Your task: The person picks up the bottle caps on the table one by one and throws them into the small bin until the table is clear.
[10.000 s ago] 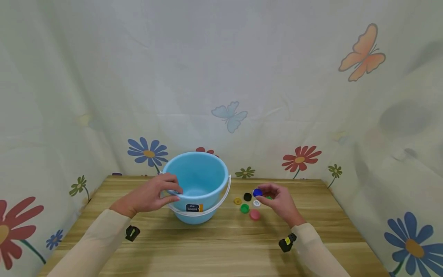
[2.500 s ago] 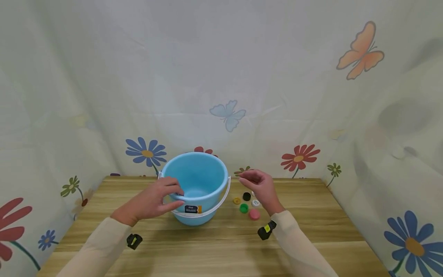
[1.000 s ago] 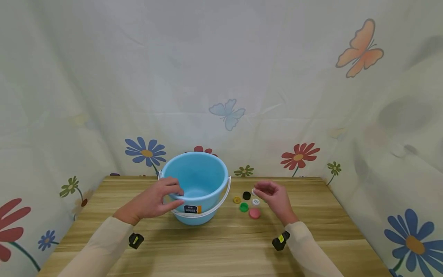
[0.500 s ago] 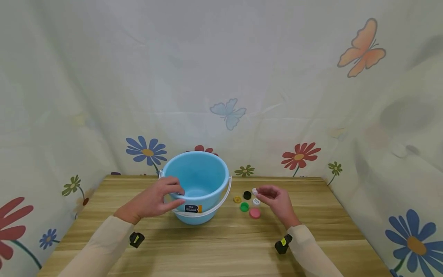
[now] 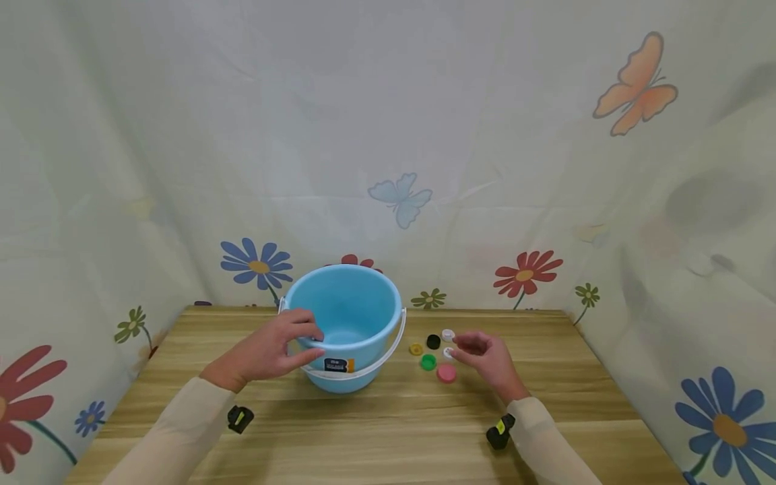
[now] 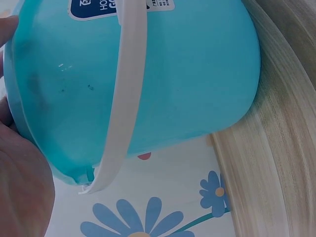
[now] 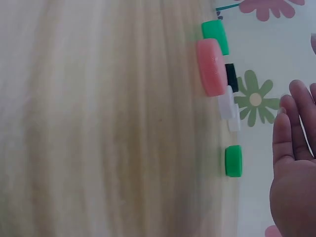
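Clock directions follow the head view, twelve pointing away from the person. The wooden table occupies the foreground. Beyond it, the right hand has thumb and fingers parted, pinching nothing visible. The cap cluster lies at nine to ten o'clock from this hand, far nearer to it than to the left; the caps are round and offer no long axis to align with. In order of depth: a pink cap at nine; a green cap at nine; the front white cap just past nine, partly covered by the thumb, contact uncertain; a yellow cap; a black cap and the rear white cap, both near ten. A second green cap shows only in the right wrist view. Farther left, the left hand grips the near rim of the upright blue bucket, between seven and eight on its mouth, thumb outside. A flowered curtain forms the background.
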{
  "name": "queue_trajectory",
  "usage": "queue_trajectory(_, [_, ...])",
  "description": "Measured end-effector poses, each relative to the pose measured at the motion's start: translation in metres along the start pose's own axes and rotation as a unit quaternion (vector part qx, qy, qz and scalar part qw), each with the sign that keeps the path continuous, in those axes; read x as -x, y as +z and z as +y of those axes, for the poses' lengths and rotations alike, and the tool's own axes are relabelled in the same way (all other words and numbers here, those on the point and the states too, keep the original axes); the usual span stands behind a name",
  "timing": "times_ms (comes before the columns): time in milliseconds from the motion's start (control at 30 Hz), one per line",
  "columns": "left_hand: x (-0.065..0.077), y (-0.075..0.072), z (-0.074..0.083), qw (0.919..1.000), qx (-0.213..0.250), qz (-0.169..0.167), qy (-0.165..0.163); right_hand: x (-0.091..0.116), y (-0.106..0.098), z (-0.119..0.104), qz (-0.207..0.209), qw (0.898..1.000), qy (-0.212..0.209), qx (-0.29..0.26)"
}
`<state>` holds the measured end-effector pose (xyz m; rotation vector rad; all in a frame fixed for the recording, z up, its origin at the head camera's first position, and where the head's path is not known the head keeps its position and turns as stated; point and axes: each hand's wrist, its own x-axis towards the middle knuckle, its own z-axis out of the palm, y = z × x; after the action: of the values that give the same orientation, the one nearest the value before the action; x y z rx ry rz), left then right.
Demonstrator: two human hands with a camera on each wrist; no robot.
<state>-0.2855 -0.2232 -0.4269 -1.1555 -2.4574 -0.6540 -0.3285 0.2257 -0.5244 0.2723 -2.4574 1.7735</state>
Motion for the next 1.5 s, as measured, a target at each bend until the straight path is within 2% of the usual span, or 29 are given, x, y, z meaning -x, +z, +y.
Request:
queue_trajectory(467, [0.000,0.000,0.000,1.0000,0.003,0.001,-0.002,0.002,0.000,0.013,-0.036,0.999,0.024,0.033])
queue_trajectory(1100, [0.000,0.002,0.001,0.9998,-0.002,-0.001,-0.021,0.004,0.005,0.016,-0.091,0.990,0.018,0.102])
queue_trajectory(1500, [0.000,0.002,0.001,0.9998,0.000,0.000,-0.021,0.003,0.007,0.017,-0.108,0.987,0.016,0.118])
